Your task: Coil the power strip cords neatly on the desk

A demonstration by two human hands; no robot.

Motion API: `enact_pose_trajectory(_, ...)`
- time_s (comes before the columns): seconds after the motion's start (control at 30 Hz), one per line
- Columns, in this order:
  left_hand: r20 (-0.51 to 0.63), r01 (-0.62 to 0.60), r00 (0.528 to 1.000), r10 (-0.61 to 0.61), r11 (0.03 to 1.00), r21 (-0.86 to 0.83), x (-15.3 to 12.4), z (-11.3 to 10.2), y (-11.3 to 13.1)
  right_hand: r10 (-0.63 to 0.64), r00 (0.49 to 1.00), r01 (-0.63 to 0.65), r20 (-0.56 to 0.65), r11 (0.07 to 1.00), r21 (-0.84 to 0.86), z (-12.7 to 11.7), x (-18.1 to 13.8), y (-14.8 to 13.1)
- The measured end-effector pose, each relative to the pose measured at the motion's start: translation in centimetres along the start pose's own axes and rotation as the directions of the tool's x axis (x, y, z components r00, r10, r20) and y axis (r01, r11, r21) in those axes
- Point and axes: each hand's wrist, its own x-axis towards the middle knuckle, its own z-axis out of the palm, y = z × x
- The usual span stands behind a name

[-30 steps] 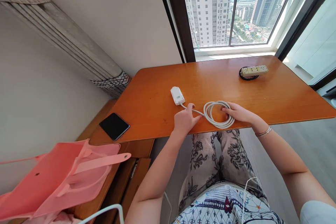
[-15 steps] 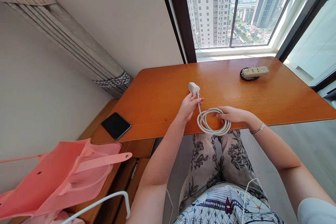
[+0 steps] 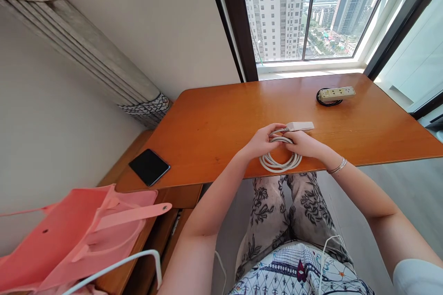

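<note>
A white cable (image 3: 281,166) wound into several loops hangs between my hands over the near edge of the wooden table. My left hand (image 3: 265,140) is closed on the coil's upper left side, fingers bent round the cable. From the right, my right hand (image 3: 300,143) pinches the top of the loops, its fingertips close to the left ones. The white block (image 3: 300,126) at the cable's end points to the right, just above my right hand. Some fingertips are hidden behind the coil.
A beige power strip (image 3: 336,94) with a black cord lies at the table's far right. A dark tablet (image 3: 149,167) rests at the left end of the table (image 3: 207,120). Beside it, lower left, is a pink bag (image 3: 83,235). A window (image 3: 311,18) stands behind.
My left hand has moved right, beside my right hand on the coil. The white block has swung from the upper left to the right and now lies sideways above my right hand.
</note>
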Motion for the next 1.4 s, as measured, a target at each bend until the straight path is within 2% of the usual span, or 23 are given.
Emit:
enact_pose_trajectory(0.13, -0.057, 0.005, 0.998, -0.002, 0.999, 0.052, 0.1, 0.1, -0.2, 0.02, 0.981, -0.029, -0.191, 0.999, -0.043, 1.5, -0.1, 1.0)
enact_pose_trajectory(0.27, -0.125, 0.043, 0.992, -0.034, 0.997, 0.068, 0.2, 0.1, -0.9, 0.033, 0.912, -0.039, -0.41, 0.999, -0.007, 2.5, 0.1, 2.2)
enact_pose_trajectory(0.37, -0.17, 0.069, 0.984, -0.058, 0.996, 0.06, 0.2, 0.0, -1.4, 0.05, 0.881, -0.06, -0.47, 0.998, -0.005, 2.7, 0.0, 2.7)
enact_pose_trajectory(0.57, -0.188, 0.094, 0.98, -0.06, 0.979, 0.18, 0.2, -0.1, -1.4, 0.022, 0.951, -0.06, -0.31, 0.992, -0.114, 2.3, 0.0, 3.1)
enact_pose_trajectory(0.77, -0.192, 0.092, 0.981, -0.038, 0.957, 0.277, 0.4, 0.0, -0.7, 0.033, 0.953, -0.117, -0.3, 0.957, -0.266, 1.7, 0.7, 2.2)
enact_pose_trajectory(0.83, -0.205, 0.103, 0.977, -0.053, 0.965, 0.24, 0.5, -0.2, -0.5, 0.027, 0.958, -0.13, -0.285, 0.928, -0.349, 1.0, 1.0, 1.2)
enact_pose_trajectory(0.93, -0.173, 0.153, 0.976, -0.136, 0.984, 0.091, 0.8, -0.9, 0.0, 0.043, 0.973, -0.158, -0.226, 0.84, -0.519, -0.8, 1.5, -1.1)
enact_pose_trajectory(1.07, -0.062, 0.229, 0.968, -0.242, 0.959, -0.164, 1.9, -2.0, 0.5, 0.173, 0.984, -0.161, -0.049, 0.72, -0.675, -3.7, 2.9, -3.6)
enact_pose_trajectory(1.23, -0.057, 0.25, 0.956, -0.287, 0.903, -0.348, 3.6, -2.4, -0.2, 0.389, 0.905, -0.223, 0.174, 0.781, -0.584, -6.0, 5.6, -3.9)
enact_pose_trajectory(1.4, -0.151, 0.2, 0.954, -0.258, 0.926, -0.319, 4.2, -1.9, -2.0, 0.44, 0.848, -0.326, 0.296, 0.873, -0.362, -6.0, 7.3, -1.8)
